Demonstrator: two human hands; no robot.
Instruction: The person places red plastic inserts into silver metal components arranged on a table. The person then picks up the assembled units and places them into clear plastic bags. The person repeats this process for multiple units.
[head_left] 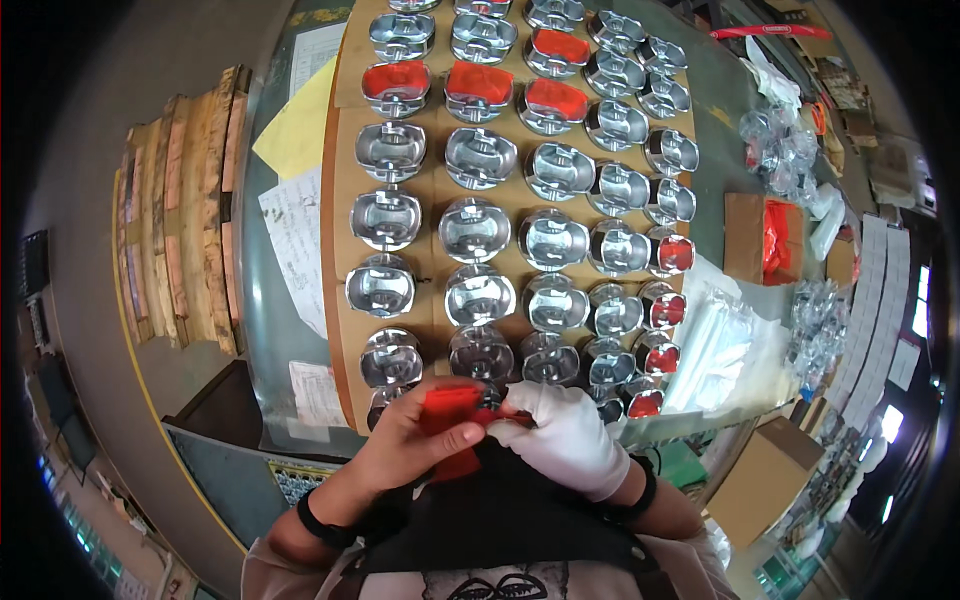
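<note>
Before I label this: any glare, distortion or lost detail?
Head view: sharp highlights on the metal pistons and clear plastic bags; fisheye bowing along the left edge of the tabletop; black corners; blown-out white patches at far right.

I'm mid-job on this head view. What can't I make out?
All in the head view:
- Number of red pieces in the left hand: they overlap, and fingers cover part.
- Exact grip of the gloved right hand: its own curled fingers hide it.
- Nearest metal parts: partly hidden by the hands.
- Farthest metal parts: cut off by the upper edge.
- Writing on the white sheet: too small.
</note>
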